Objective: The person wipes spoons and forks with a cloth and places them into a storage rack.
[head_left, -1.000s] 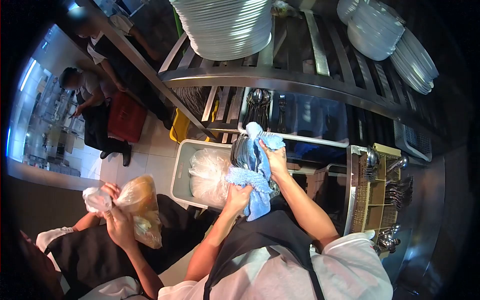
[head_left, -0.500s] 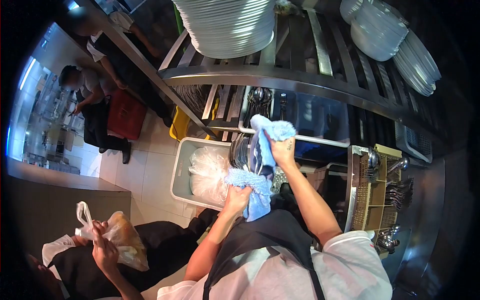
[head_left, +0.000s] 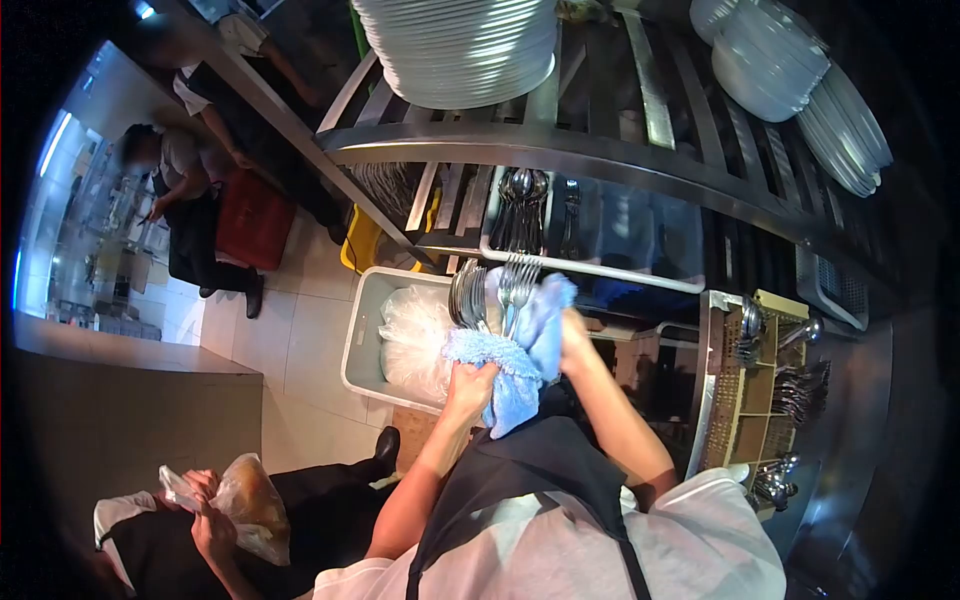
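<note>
A bundle of forks (head_left: 515, 287) and other cutlery (head_left: 468, 297) stands upright, its lower ends wrapped in a fluffy blue cloth (head_left: 510, 365). My left hand (head_left: 472, 388) grips the cloth around the bundle's lower end. On the right side of the forks, my right hand (head_left: 572, 342) holds the other part of the blue cloth; its fingers are partly hidden behind the cloth. Just left of the bundle is a grey bin (head_left: 357, 345) with a clear plastic bag (head_left: 412, 340) inside.
A steel rack (head_left: 480, 150) holds stacked white plates (head_left: 460, 50) above. Below it sits a cutlery tray (head_left: 600, 274) with spoons. A beige cutlery basket (head_left: 728, 400) stands at right. A co-worker's hands (head_left: 207, 510) hold a plastic bag at lower left; two more people stand at upper left.
My right hand and its cloth have moved down and slightly right, uncovering the fork tines. The co-worker at lower left has lowered the plastic bag slightly.
</note>
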Available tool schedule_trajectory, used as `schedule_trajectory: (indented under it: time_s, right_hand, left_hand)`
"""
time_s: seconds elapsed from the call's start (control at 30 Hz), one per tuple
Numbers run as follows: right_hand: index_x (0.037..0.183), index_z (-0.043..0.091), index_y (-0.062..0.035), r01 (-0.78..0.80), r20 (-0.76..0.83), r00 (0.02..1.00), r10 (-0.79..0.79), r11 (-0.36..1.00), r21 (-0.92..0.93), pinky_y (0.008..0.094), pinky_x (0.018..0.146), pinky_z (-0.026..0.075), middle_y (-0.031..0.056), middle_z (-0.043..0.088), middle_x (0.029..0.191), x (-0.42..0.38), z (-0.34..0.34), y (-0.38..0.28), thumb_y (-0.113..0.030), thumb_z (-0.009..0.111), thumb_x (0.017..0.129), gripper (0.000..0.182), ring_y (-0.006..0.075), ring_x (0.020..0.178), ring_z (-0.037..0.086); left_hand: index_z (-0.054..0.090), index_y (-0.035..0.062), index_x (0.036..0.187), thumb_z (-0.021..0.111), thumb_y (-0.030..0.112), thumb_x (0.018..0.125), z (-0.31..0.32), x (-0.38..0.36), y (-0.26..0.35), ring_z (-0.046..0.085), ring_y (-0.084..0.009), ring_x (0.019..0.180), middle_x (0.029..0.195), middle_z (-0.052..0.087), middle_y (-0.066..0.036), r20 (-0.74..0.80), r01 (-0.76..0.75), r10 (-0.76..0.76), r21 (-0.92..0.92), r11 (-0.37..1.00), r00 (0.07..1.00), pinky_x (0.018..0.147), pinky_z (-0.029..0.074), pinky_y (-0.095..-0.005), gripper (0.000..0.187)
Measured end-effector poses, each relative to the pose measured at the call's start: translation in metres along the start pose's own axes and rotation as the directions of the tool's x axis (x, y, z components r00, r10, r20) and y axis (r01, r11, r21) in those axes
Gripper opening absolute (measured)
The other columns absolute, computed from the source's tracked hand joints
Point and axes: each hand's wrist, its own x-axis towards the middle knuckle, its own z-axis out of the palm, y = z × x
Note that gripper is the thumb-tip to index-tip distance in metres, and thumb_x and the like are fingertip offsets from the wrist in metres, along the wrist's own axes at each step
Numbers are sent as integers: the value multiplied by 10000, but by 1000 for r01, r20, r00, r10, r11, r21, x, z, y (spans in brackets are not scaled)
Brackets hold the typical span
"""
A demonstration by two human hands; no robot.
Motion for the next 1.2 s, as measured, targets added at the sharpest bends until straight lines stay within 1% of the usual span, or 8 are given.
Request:
schedule_trajectory:
  time_s: [0.03,0.13,0.3,0.57,0.87,1.0,1.1,1.2]
  right_hand:
    - [899,540,-95,56,-126,989,-82,979,-196,262,528,435,9,540,722,-9,14,7,-324,532,821,242,113,623,525]
    - [926,546,-60,120,-227,961,-155,980,-159,219,578,458,10,577,816,-14,35,25,-129,531,824,124,98,686,550]
    - [912,561,-66,182,-277,934,-225,968,-174,233,489,448,15,576,737,-6,46,2,-151,533,821,128,92,570,536]
    - [941,544,-46,211,-273,914,-302,925,-316,243,594,451,26,580,885,-5,37,36,-117,526,824,137,91,707,542]
    - [872,560,-38,276,-144,915,-378,844,-460,247,604,445,38,584,803,-20,16,45,-53,534,805,73,102,694,539]
    - [789,559,-18,55,-365,912,-190,935,-349,273,525,451,55,587,717,8,-29,10,-109,557,792,91,133,595,555]
    - [885,541,-3,38,-291,937,-194,884,-466,319,577,479,76,600,773,34,-81,-10,-82,534,800,117,164,639,578]
    - [979,508,-20,-4,-264,960,-90,941,-338,361,666,483,111,579,884,70,-100,-49,-303,487,843,315,211,758,580]
  left_hand:
    - [563,-27,833,450,-33,718,-1,3,-3,533,-107,691,765,574,-37,4,37,-38,29,999,999,620,423,-239,160]
    - [547,-19,872,447,-38,720,5,5,0,531,-107,705,789,568,-40,31,-4,3,19,1000,1000,630,421,-237,182]
    - [519,-4,916,446,-26,742,3,2,-6,519,-105,739,822,553,-39,67,-105,105,-5,994,992,663,411,-237,191]
    - [555,-3,793,457,21,767,7,-3,-13,496,-99,648,735,549,-24,-73,-117,115,-21,993,991,578,407,-245,104]
    - [570,5,753,457,44,793,12,-4,-29,487,-83,626,676,537,-3,-70,-41,35,-91,995,997,551,396,-228,126]
    - [568,1,773,467,61,795,7,-7,-40,501,-88,657,712,553,-13,-79,43,-45,-32,999,996,591,402,-235,120]
    - [552,11,799,432,46,804,-3,-5,-56,506,-85,669,742,544,-7,-76,34,-42,-105,994,996,581,404,-230,125]
    - [555,7,815,444,80,813,-6,-4,-58,524,-103,707,775,558,-21,-81,65,-78,-151,986,994,615,416,-239,133]
